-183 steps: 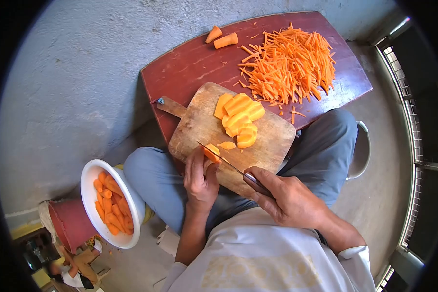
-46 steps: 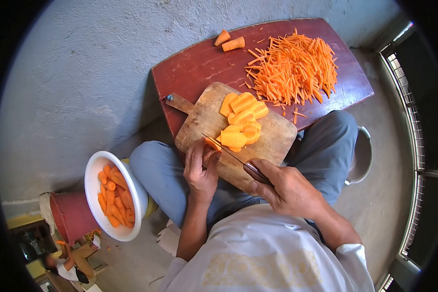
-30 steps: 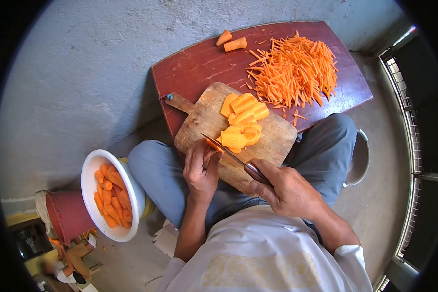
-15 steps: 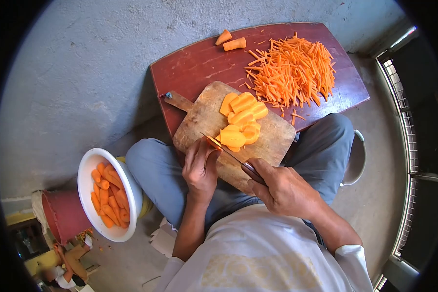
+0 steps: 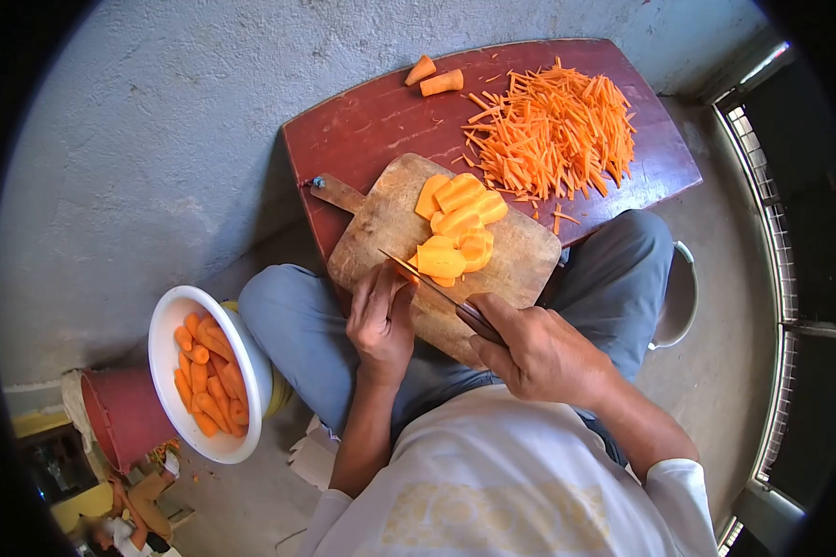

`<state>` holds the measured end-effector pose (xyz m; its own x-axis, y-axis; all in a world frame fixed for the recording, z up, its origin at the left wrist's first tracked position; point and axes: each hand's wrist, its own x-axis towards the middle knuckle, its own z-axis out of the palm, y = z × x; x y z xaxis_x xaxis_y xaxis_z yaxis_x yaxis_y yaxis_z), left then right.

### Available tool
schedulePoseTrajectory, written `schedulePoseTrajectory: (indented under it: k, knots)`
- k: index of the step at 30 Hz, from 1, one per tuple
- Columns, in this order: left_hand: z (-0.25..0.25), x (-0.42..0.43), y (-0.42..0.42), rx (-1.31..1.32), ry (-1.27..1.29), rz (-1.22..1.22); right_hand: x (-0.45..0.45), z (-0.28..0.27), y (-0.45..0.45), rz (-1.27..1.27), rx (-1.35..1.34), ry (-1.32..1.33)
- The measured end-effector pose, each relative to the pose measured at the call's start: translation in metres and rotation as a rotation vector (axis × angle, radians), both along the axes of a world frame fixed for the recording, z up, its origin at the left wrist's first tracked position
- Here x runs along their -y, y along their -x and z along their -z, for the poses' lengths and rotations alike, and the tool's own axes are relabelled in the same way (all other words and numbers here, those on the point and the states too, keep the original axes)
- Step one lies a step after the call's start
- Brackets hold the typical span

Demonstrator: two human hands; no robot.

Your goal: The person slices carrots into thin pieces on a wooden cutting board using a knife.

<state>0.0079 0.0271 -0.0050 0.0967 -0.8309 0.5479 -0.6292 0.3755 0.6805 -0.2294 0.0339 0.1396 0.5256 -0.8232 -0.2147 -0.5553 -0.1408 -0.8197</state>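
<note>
My right hand (image 5: 548, 348) is closed around the dark handle of a knife (image 5: 448, 295), whose blade slants up and left across the wooden cutting board (image 5: 390, 218). At the board's near left edge, my left hand (image 5: 381, 320) is closed on a carrot piece (image 5: 415, 278). Only a bit of orange shows between its fingers and the blade; the rest is hidden. Just beyond the blade, several flat carrot slices (image 5: 460, 221) lie overlapping on the board. A heap of carrot sticks (image 5: 557, 135) covers the right part of the red table (image 5: 362, 130).
Two carrot ends (image 5: 441, 83) lie by the table's far edge, near the wall (image 5: 158, 130). At left stands a white basin (image 5: 164, 325) of peeled carrots (image 5: 209, 381), beside a red bucket (image 5: 125, 413). Another person (image 5: 139, 511) sits lower left. A metal pot (image 5: 680, 302) is at right.
The view has shifted slightly. The knife blade lies at almost the same slant beside my left hand, and both hands keep their hold. The other person's arm and body have moved a little.
</note>
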Motion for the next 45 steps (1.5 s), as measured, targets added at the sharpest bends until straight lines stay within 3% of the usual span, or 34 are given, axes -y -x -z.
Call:
schedulePoseTrajectory:
  k: [20,28,32,36,45]
  knots:
    - [-0.008,0.002,0.006,-0.204,-0.067,0.012,0.011,0.007,-0.007,-0.016,0.090,0.011]
    - [-0.014,0.006,0.006,-0.142,-0.038,-0.007,0.030,-0.004,-0.011,-0.101,-0.003,0.000]
    - [-0.016,0.004,0.004,-0.012,-0.019,0.001,0.029,0.020,-0.017,-0.057,0.052,0.015]
    - [-0.013,0.005,0.008,-0.118,-0.066,-0.008,0.030,0.030,-0.017,-0.024,0.135,0.049]
    - [-0.008,0.002,0.000,-0.029,-0.081,-0.021,0.033,0.050,-0.027,-0.065,0.046,0.056]
